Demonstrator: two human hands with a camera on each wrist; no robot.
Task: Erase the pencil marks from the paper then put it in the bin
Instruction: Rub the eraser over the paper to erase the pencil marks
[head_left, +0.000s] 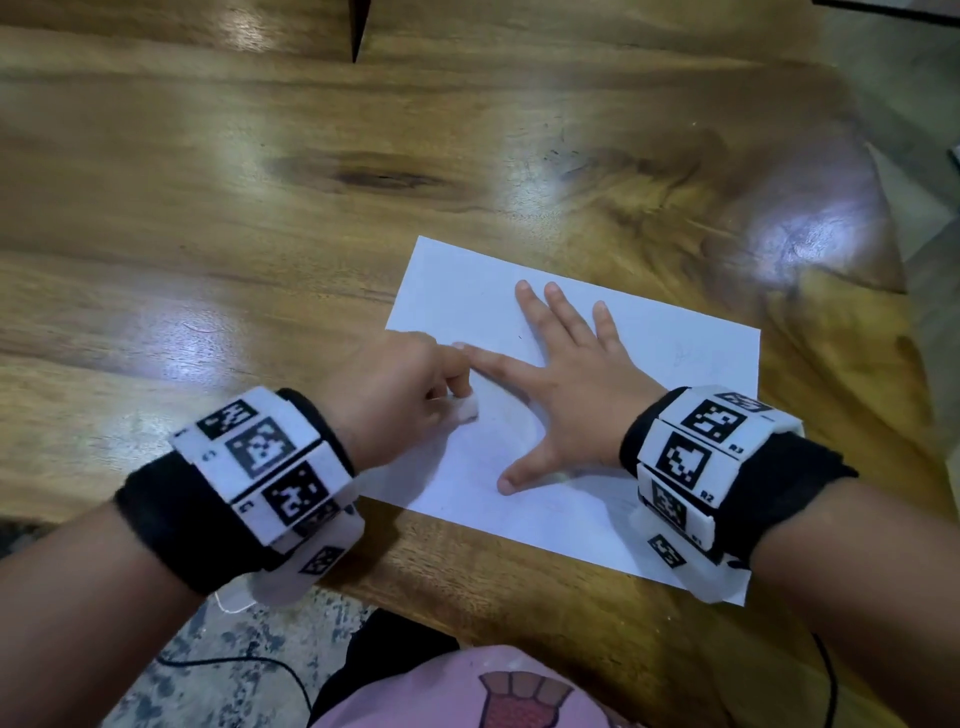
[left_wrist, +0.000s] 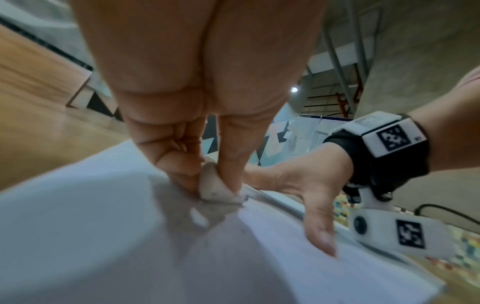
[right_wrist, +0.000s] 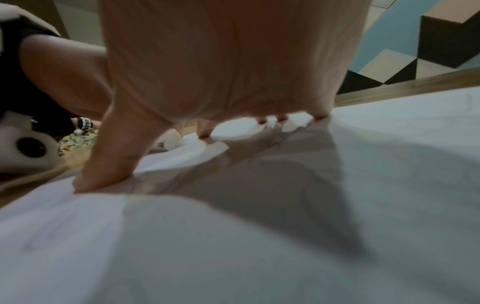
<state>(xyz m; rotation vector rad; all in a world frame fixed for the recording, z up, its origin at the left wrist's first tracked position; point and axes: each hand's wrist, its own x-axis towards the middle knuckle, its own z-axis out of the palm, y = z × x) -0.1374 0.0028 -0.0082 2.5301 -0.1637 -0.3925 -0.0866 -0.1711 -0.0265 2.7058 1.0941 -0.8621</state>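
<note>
A white sheet of paper (head_left: 649, 364) lies on the wooden table (head_left: 260, 234), with faint pencil marks near its right side. My right hand (head_left: 561, 374) lies flat on the sheet with fingers spread, pressing it down; its splayed fingertips (right_wrist: 103, 181) touch the paper (right_wrist: 259, 236). My left hand (head_left: 405, 384) pinches a small white eraser (head_left: 465, 408) against the paper's left part, just beside the right index finger. In the left wrist view the eraser (left_wrist: 218, 189) sits between thumb and fingers, its bottom on the paper (left_wrist: 103, 236). No bin is in view.
The table's near edge runs just below the paper, with speckled floor (head_left: 234, 665) and a black cable beneath. The table's right corner ends near the paper's right side. My pink shirt (head_left: 467, 691) shows at the bottom.
</note>
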